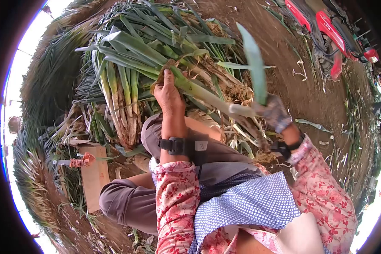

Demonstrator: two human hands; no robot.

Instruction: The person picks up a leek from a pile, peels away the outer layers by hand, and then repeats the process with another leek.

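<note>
A thick leek [203, 94] lies across the view, its green leaves toward the upper left and its pale stem toward the right. My left hand [170, 95] is wrapped round it where the leaves begin, thumb on top. At the stem's right end is my right hand [271, 111], in a dirty glove, its fingers closed and blurred. A long green leaf [253, 59] rises from beside that hand; whether the hand grips it or the stem is unclear. Soil-covered roots [237, 94] of other leeks show behind the stem.
A heap of leeks [156, 25] lies beyond my left hand, with a bundle [125, 97] beside it. A cardboard piece [94, 175] and a knife with a wrapped red handle [84, 160] are at the left. A red and black machine [326, 31] stands at the upper right.
</note>
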